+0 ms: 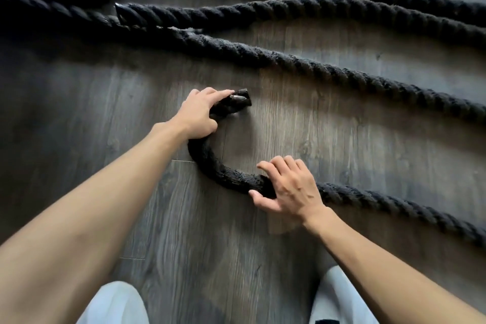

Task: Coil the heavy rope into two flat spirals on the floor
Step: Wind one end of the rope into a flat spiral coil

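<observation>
Black twisted rope (210,166) lies on wood floor (105,102), bent into a first C-curve, with more runs beyond. Left hand (198,116) wraps its fingers round it just behind the taped end (240,98). Right hand (289,187) curls over the curve's tail, thumb on the near side. Likely heavy, stiff and rough: grip close to the bend, drag rather than lift.

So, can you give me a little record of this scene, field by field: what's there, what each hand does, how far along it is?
Object: thick black twisted rope, lying on grey wood-plank floor
Left grip: left hand curls round the rope near its capped end
Right grip: right hand clasps the rope further along
Shape so far: one open C-shaped bend between the hands
Rest of rope: long loose strands beyond, uncoiled
Spirals done: none
</observation>
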